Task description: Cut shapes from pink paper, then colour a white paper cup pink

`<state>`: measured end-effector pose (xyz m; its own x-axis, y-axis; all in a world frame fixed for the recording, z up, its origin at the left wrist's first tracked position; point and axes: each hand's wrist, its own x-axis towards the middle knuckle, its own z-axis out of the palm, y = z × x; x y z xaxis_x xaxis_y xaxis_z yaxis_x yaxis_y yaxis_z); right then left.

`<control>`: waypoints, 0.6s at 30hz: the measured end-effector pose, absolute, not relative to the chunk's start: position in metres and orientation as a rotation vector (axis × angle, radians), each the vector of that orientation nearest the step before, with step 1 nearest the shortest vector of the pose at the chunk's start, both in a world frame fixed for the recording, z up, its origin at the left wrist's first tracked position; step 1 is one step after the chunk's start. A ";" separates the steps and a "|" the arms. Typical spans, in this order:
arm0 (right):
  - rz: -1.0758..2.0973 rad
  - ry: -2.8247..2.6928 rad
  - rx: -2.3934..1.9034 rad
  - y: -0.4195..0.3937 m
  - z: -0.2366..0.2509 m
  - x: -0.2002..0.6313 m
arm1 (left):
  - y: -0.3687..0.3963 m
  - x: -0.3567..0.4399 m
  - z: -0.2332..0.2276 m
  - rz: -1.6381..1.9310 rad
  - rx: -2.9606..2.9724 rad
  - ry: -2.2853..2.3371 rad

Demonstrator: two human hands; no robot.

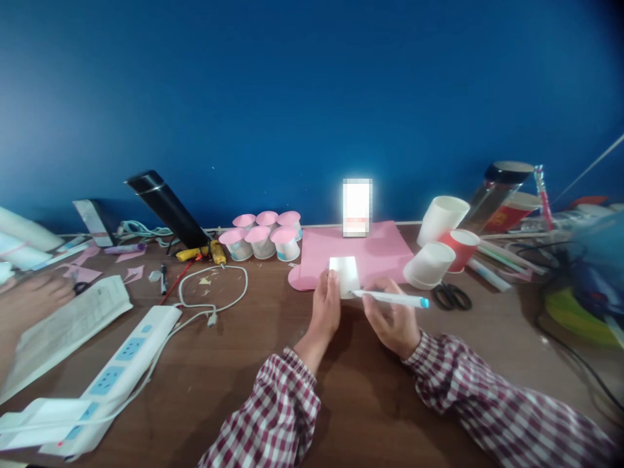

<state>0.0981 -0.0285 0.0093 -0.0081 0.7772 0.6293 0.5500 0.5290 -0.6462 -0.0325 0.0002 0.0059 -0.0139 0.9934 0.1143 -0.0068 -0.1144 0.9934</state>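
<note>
At the middle of the brown wooden table [205, 383], a small white paper cup [344, 275] is held on its side by the left hand [325, 311], fingers wrapped against its left edge. A white marker pen with a blue cap end [390, 299] is gripped in the right hand [392, 320], fingers pinched about the barrel, tip laid to the cup's lower right edge. Whether any mark has been put on the cup cannot be told; its visible face reads plain white.

Just beyond the fingertips a pink paper sheet [375, 250] is spread flat. Farther out and to the left of the left fingers, six small cups topped with pink paper discs [260, 235] are grouped, seemingly finished pieces. To the right of the right fingers, three unworked cups are noted: two white paper cups [429, 264] and a red paper cup [461, 249], with black-handled scissors [452, 296] just beside them. From this, the work is judged partly done, several cups left.

Well left of the left fingers, a white power strip [124, 354] and a white cable [214, 292] are recorded. Another person's hand [29, 300] is seen at the far left edge.
</note>
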 end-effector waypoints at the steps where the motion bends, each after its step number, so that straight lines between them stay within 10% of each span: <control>1: 0.262 -1.682 -1.135 -0.028 0.009 0.098 | 0.000 -0.032 0.006 1.310 1.278 1.165; 18: 0.222 -1.648 -1.132 -0.027 0.009 0.099 | -0.001 -0.033 0.005 1.310 1.276 1.172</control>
<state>0.0990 -0.0275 0.0088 0.0249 0.7577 0.6521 0.5579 0.5307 -0.6380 -0.0329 -0.0012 0.0053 -0.0252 0.9936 0.1097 -0.0007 -0.1098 0.9940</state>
